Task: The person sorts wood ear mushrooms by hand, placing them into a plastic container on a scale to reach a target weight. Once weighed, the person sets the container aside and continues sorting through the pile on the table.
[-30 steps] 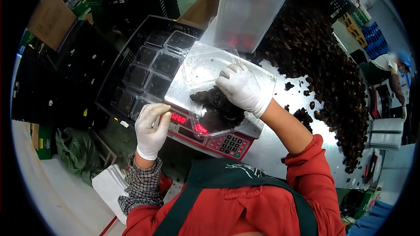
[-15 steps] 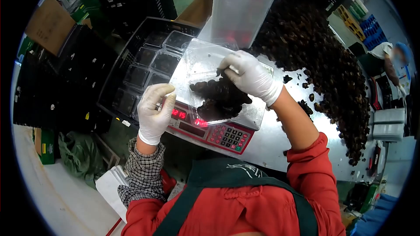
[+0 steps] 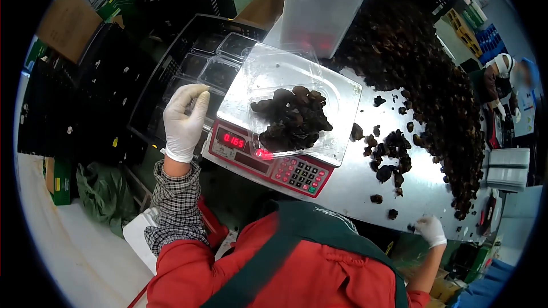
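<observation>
A clear plastic tray (image 3: 251, 128) heaped with dark wood ear mushrooms (image 3: 294, 117) rests on the steel pan (image 3: 342, 94) of a red and white scale. The scale's display (image 3: 231, 140) reads 0.165 in red digits. My left hand (image 3: 185, 120), white-gloved, hovers left of the pan, thumb and fingertips brought together with nothing seen between them. Far to the right, at the table's front edge, is my gloved right hand (image 3: 431, 230), fingers curled, a small dark piece (image 3: 411, 228) at the fingertips; whether they grip it I cannot tell.
A long heap of wood ears (image 3: 439, 97) covers the right of the steel table (image 3: 357, 194), with loose pieces (image 3: 391, 154) nearer me. Behind the scale stands a translucent bin (image 3: 325, 8). A black crate (image 3: 151, 94) holds clear trays at left. Another person (image 3: 499, 82) works at far right.
My right hand has left the tray and swung far right to the table's front edge. My left hand has drawn back leftward. The display went from what looks like 0.215 to 0.165.
</observation>
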